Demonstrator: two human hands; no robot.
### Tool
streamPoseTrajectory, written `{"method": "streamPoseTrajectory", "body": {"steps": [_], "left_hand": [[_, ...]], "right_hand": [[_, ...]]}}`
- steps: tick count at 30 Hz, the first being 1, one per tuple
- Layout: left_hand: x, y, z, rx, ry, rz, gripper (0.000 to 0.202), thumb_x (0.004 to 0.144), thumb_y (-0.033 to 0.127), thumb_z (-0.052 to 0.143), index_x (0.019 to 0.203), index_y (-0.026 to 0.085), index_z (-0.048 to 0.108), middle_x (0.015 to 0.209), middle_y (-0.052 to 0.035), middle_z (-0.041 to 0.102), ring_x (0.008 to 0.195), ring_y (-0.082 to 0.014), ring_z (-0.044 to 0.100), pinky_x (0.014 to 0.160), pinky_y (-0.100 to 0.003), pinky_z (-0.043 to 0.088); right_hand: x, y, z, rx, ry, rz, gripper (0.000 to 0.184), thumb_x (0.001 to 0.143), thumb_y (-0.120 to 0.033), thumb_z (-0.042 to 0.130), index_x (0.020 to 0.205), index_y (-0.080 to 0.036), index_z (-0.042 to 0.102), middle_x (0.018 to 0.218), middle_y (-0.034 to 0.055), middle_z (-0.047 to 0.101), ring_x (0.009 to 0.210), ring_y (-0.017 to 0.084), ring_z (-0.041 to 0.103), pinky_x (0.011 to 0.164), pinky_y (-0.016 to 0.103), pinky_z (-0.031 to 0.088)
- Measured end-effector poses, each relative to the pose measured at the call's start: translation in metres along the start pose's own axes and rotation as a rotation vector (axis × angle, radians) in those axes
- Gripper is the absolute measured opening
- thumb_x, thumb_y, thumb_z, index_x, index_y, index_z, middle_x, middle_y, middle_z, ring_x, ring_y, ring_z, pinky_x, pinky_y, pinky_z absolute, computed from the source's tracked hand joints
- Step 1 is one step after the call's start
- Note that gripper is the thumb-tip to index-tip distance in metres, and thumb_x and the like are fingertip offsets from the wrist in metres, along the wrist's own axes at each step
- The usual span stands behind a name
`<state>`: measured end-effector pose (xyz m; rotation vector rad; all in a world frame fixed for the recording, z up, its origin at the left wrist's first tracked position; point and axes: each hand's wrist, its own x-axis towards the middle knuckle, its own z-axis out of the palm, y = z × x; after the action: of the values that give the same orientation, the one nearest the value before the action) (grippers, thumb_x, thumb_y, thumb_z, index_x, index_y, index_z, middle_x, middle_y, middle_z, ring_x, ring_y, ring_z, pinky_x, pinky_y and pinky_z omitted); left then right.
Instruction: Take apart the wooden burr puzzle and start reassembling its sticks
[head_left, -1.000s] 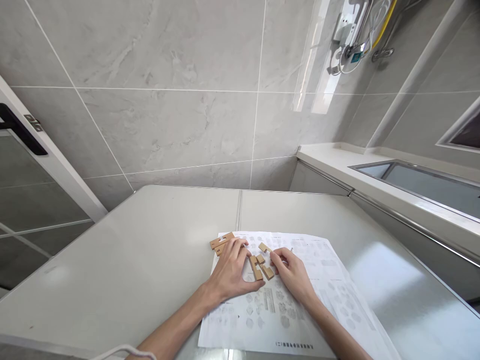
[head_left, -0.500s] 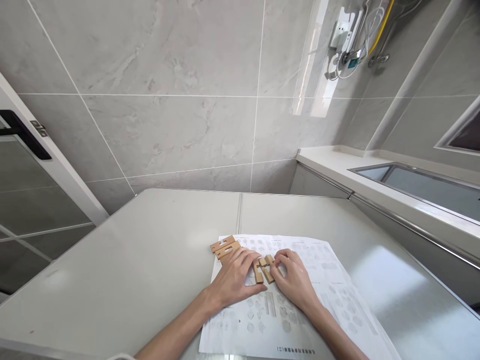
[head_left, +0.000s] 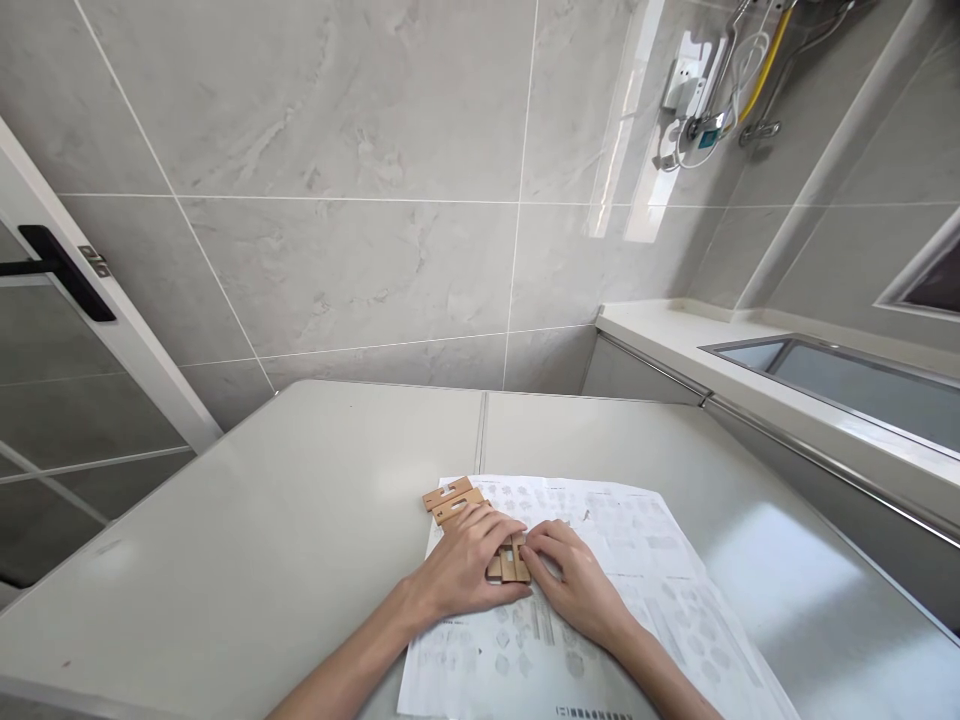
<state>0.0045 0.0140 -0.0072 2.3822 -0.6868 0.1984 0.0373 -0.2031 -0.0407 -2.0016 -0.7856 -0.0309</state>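
Observation:
Notched wooden puzzle pieces lie pushed together on a printed paper sheet, with a small gap between their notches. My left hand curves around them, fingers over the far side and thumb along the near side. At their right edge, my right hand pinches with its fingertips against the pieces; its exact contact is partly hidden. Just beyond my left hand, flat slotted wooden pieces rest side by side at the paper's far left corner, partly covered by that hand.
The pale table has a seam running away from me and stands near a grey tiled wall. On the right is a white counter with a sink; on the left, a door with a black handle.
The wooden pieces between my hands, spread apart and angled before, now sit close together. My right hand has moved left toward my left hand. The view has shifted slightly.

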Motion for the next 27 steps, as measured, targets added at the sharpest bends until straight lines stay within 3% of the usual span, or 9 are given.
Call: {"method": "streamPoseTrajectory", "body": {"steps": [5,8,11,15,19,23,27], "left_hand": [[-0.002,0.001,-0.019,-0.037,-0.066,0.068,0.055,0.074,0.022,0.082,0.127,0.031,0.069,0.107,-0.0058,0.075,0.110,-0.0343,0.067,0.102,-0.047,0.053],[-0.005,-0.005,-0.031,-0.079,-0.102,0.073,0.069,0.066,0.016,0.079,0.132,0.033,0.068,0.118,-0.0079,0.071,0.125,-0.0371,0.061,0.106,-0.047,0.053],[-0.008,-0.015,-0.037,-0.085,-0.082,0.033,0.071,0.063,0.020,0.085,0.132,0.033,0.070,0.131,-0.0091,0.066,0.133,-0.0380,0.057,0.111,-0.048,0.052],[-0.006,-0.026,-0.044,-0.028,0.088,-0.015,0.063,0.081,0.041,0.086,0.140,0.032,0.065,0.138,-0.0080,0.067,0.137,-0.0348,0.055,0.116,-0.049,0.049],[-0.003,-0.039,-0.051,0.062,0.304,-0.151,0.034,0.107,0.037,0.058,0.139,0.027,0.061,0.142,-0.0104,0.065,0.140,-0.0330,0.052,0.119,-0.054,0.045],[-0.004,-0.056,-0.052,0.140,0.437,-0.255,0.027,0.111,0.030,0.046,0.135,0.026,0.059,0.138,-0.0099,0.065,0.136,-0.0313,0.055,0.119,-0.056,0.044],[-0.005,-0.066,-0.049,0.185,0.472,-0.298,0.028,0.110,0.023,0.042,0.132,0.026,0.057,0.136,-0.0104,0.067,0.133,-0.0304,0.058,0.117,-0.056,0.047]], "right_hand": [[-0.001,-0.011,-0.005,0.071,-0.125,-0.080,0.016,0.103,-0.025,0.061,0.103,-0.030,0.076,0.109,0.0050,0.080,0.111,0.030,0.072,0.100,0.047,0.058],[-0.001,-0.015,-0.008,0.096,-0.156,-0.079,0.021,0.098,-0.018,0.062,0.109,-0.031,0.075,0.111,0.0029,0.081,0.111,0.028,0.074,0.101,0.043,0.058],[-0.001,-0.017,-0.010,0.107,-0.152,-0.052,0.024,0.097,-0.017,0.060,0.111,-0.030,0.074,0.113,0.0033,0.080,0.110,0.027,0.074,0.100,0.043,0.058],[-0.001,-0.018,-0.009,0.112,-0.148,-0.019,0.021,0.099,-0.018,0.058,0.107,-0.029,0.074,0.109,0.0024,0.080,0.104,0.026,0.075,0.095,0.040,0.058],[0.000,-0.014,-0.008,0.088,-0.107,0.045,0.020,0.103,-0.025,0.053,0.101,-0.028,0.073,0.102,0.0037,0.080,0.094,0.026,0.074,0.085,0.039,0.057],[0.001,-0.008,-0.007,0.049,-0.059,0.110,0.022,0.105,-0.030,0.052,0.099,-0.027,0.073,0.096,0.0045,0.080,0.085,0.026,0.069,0.078,0.038,0.053],[0.002,-0.006,-0.008,0.035,-0.046,0.138,0.021,0.105,-0.031,0.053,0.100,-0.027,0.073,0.095,0.0041,0.080,0.082,0.025,0.067,0.077,0.037,0.052]]}}
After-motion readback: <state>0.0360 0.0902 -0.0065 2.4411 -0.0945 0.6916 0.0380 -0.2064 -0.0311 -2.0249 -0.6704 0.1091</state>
